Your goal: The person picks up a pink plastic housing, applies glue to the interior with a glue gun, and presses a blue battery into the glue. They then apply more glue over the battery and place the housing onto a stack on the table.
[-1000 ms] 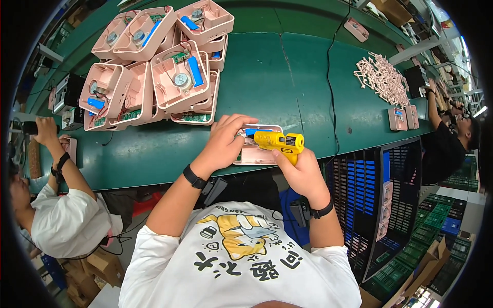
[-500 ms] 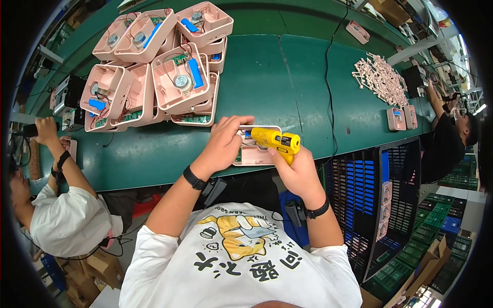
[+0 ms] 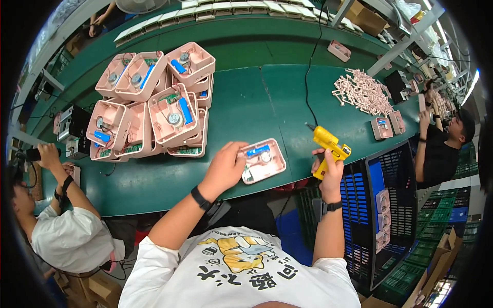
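A pink plastic housing (image 3: 278, 173) lies at the near edge of the green bench, its inside facing up. In it sit a blue cylinder (image 3: 258, 150) like a battery and a round silver part (image 3: 265, 157). My left hand (image 3: 229, 163) grips the housing's left side, thumb over the rim. Off to the right, my right hand (image 3: 327, 167) is wrapped round the handle of a yellow glue gun (image 3: 326, 138). Its dark nozzle points up and to the left, apart from the housing. A black cord runs from near the nozzle across the bench.
A stack of similar pink housings (image 3: 163, 138) with wired parts stands at the left. Small pink pieces (image 3: 362, 92) are heaped at the far right. A black crate (image 3: 362, 205) stands right of me. Co-workers sit left (image 3: 72, 226) and right (image 3: 436, 149).
My right hand has drawn the glue gun away from the housing, up and to the right. The housing now lies more exposed, turned slightly, still in my left hand. The view has tilted upward.
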The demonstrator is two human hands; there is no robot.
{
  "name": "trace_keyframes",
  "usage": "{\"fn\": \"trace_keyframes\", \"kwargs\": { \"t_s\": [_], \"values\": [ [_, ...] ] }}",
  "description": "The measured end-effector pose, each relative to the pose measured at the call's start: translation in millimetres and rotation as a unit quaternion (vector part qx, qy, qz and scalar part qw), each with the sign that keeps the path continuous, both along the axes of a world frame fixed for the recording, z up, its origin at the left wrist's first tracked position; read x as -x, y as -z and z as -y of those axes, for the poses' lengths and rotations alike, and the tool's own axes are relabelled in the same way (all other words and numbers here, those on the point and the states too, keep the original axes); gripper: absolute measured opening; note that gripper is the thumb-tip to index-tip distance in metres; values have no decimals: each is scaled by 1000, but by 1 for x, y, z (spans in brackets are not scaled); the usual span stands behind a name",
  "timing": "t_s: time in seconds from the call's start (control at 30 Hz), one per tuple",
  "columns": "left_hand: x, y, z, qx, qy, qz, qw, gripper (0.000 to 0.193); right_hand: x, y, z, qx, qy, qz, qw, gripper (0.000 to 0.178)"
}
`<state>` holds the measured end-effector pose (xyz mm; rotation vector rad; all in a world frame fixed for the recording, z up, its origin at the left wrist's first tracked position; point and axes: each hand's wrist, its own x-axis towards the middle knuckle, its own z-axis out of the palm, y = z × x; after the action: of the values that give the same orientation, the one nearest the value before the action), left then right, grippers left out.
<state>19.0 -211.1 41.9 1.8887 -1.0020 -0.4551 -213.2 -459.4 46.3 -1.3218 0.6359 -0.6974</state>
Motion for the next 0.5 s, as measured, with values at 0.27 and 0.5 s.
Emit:
{"fn": "trace_keyframes", "kwargs": {
  "t_s": [0.27, 0.5],
  "values": [
    [-73, 53, 113, 176, -267, 23, 947, 46, -19, 41, 29, 12, 84, 66, 994, 31],
    [-3, -30, 68, 188, -55, 131, 972, 39, -10, 47, 36, -9, 102, 70, 992, 31]
  ]
}}
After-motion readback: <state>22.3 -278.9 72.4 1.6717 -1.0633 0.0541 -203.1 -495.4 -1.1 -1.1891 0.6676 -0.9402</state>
